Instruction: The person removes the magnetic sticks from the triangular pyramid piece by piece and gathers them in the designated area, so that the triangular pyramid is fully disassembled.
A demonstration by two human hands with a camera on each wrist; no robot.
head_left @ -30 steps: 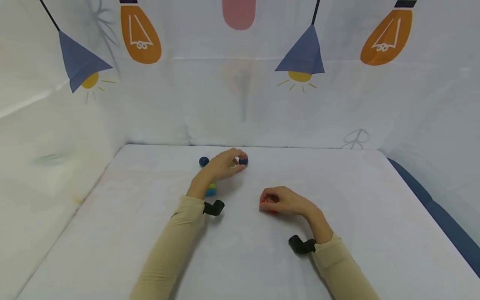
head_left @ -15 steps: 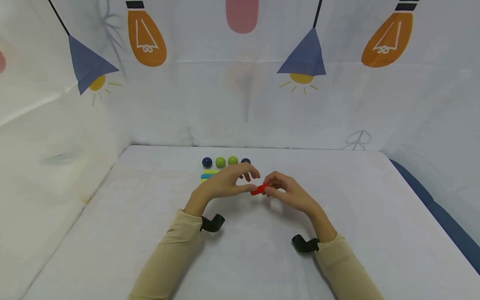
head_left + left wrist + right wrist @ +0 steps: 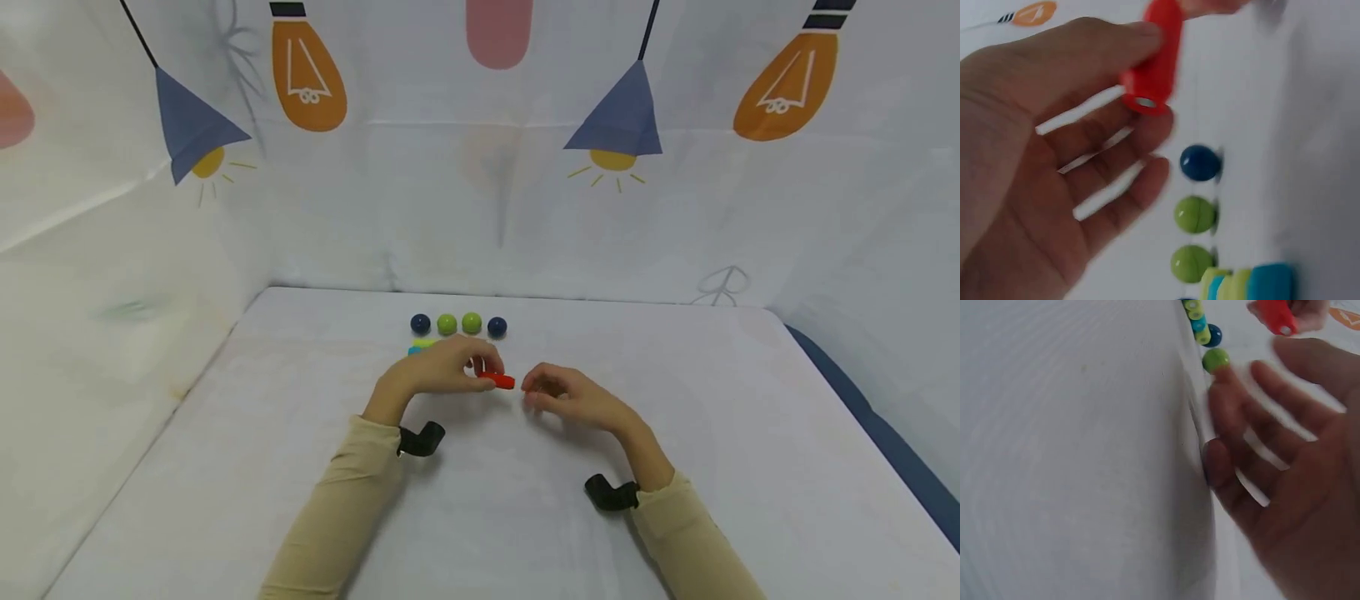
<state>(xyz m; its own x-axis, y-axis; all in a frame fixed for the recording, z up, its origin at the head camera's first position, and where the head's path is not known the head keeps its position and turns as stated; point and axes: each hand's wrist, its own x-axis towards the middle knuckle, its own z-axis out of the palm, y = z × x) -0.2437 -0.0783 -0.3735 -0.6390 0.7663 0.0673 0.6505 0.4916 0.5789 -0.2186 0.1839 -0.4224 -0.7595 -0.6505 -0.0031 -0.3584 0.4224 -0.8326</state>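
Note:
My left hand [image 3: 441, 367] pinches a red magnetic rod [image 3: 504, 382] between thumb and fingers, above the white table. In the left wrist view the rod's near end shows a small silvery disc [image 3: 1145, 102]. My right hand [image 3: 581, 398] is just to the right of the rod, fingers loosely bent and holding nothing. Behind the left hand stand four balls in a row: a dark blue ball [image 3: 421, 324], a green ball [image 3: 447, 324], another green ball [image 3: 472, 322] and a second dark blue ball [image 3: 497, 327].
Several yellow-green and blue rods [image 3: 1270, 284] lie side by side in front of the balls, mostly hidden by the left hand in the head view. A white curtain [image 3: 420, 208] with printed lamps hangs behind the table [image 3: 675, 375]. Both wrists carry black camera mounts [image 3: 422, 439].
The left hand has let go of the right-hand dark blue ball and come nearer. My right hand has brought over the red rod, which has passed into the left hand; the right has drawn back slightly.

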